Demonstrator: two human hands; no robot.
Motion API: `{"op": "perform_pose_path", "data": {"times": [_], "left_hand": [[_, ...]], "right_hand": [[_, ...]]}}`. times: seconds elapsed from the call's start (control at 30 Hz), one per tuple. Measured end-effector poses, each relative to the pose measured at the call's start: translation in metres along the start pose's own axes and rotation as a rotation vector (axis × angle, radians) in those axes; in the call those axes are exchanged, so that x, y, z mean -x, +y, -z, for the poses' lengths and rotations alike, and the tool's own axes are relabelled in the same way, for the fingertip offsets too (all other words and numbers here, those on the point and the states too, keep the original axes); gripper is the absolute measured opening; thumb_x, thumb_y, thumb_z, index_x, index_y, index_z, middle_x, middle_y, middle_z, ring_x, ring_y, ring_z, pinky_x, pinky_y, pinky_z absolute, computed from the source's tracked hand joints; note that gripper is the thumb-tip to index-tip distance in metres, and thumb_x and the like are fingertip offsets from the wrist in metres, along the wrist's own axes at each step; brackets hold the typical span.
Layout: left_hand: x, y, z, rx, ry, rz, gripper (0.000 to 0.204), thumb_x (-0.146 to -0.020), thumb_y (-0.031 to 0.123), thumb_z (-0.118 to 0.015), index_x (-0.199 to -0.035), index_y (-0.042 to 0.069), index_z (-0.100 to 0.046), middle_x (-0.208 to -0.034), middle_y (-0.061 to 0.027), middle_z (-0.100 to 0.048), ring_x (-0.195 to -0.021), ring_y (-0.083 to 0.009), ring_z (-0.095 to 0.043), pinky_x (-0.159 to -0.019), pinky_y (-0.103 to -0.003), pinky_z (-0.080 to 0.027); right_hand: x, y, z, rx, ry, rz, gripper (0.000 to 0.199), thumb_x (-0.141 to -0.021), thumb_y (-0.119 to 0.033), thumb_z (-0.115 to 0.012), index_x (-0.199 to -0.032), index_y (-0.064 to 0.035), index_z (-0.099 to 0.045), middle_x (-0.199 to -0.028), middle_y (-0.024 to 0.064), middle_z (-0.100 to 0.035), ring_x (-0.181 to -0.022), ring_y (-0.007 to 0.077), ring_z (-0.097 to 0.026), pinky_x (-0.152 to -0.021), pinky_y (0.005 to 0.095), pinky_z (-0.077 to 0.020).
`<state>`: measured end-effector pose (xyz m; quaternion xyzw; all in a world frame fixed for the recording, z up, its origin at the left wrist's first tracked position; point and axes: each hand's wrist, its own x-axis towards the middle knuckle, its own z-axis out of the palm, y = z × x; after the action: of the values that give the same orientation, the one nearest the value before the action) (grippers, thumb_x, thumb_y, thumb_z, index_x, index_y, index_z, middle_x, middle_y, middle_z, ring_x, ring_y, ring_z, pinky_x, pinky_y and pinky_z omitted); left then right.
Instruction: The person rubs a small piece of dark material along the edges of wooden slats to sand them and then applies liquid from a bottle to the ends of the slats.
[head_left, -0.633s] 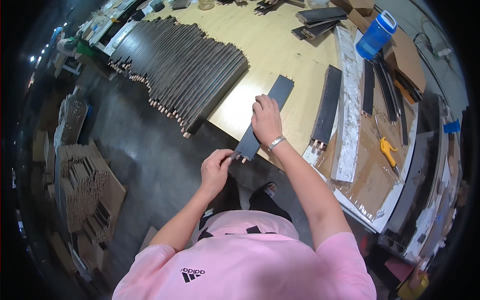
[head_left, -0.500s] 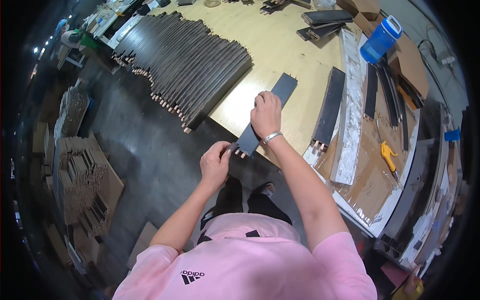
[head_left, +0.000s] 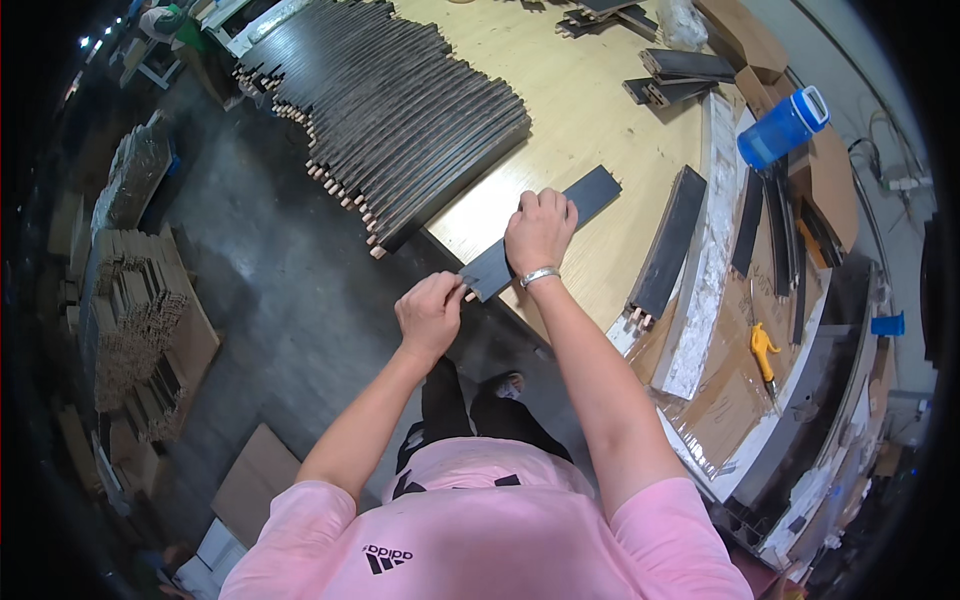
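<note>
While the person's pink shirt (head_left: 480,530) fills the bottom of the frame, both bare forearms reach up toward the near edge of the wooden bench (head_left: 600,90). Left of centre, the left hand (head_left: 432,312) has its grip pressed together, pinching the near end of a flat dark strip (head_left: 592,193) where that end hangs just past the bench edge. Just above it and to the right, the right hand (head_left: 541,230), with a metal bracelet (head_left: 539,275) at the wrist, lies flat on the strip with fingers spread and presses it down onto the bench; it clamps rather than pinches. The strip runs slantwise from the frame's centre toward the upper right.

It looks thin, stiff and fairly light, with a smooth face that could slide on the wood, so a hold at the overhanging end with weight on the middle seems the safe one; the corners may be sharp.

To the right, another dark strip (head_left: 668,243) lies beside a long white board (head_left: 705,250), and a yellow knife (head_left: 764,348) rests on brown sheeting. Farther up, a long row of dark strips (head_left: 400,110) covers the upper left of the bench, and a blue bottle (head_left: 783,128) stands at the upper right. Cardboard stacks (head_left: 130,310) sit on the floor at the left.
</note>
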<state>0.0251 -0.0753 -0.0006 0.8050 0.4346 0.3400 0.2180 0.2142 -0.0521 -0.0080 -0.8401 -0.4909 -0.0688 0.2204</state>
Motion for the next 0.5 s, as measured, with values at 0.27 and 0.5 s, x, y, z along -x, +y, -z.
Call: {"op": "perform_pose_path", "data": {"times": [0.27,0.5], "left_hand": [[-0.009,0.001,-0.003,-0.006,0.055,-0.087,0.007,-0.078,0.004,-0.072,-0.083,0.006,-0.066,-0.074,-0.0099,-0.065,-0.066,-0.0291,-0.064,-0.059,-0.037,-0.049],[0.0,0.0,0.002,0.041,0.062,-0.08,0.009,-0.081,0.009,-0.07,-0.08,0.008,-0.061,-0.072,-0.0076,-0.061,-0.068,-0.0282,-0.063,-0.058,-0.04,-0.048]], "right_hand": [[0.0,-0.003,0.0,0.002,-0.006,0.017,0.012,-0.083,-0.015,-0.063,-0.093,-0.0115,-0.068,-0.098,0.0084,-0.058,-0.11,0.0261,-0.053,-0.109,0.0501,-0.0343],[0.0,-0.002,-0.001,0.014,-0.036,0.014,0.013,-0.083,-0.016,-0.063,-0.094,-0.0112,-0.068,-0.1,0.0088,-0.058,-0.111,0.0266,-0.053,-0.109,0.0502,-0.0337]]}}
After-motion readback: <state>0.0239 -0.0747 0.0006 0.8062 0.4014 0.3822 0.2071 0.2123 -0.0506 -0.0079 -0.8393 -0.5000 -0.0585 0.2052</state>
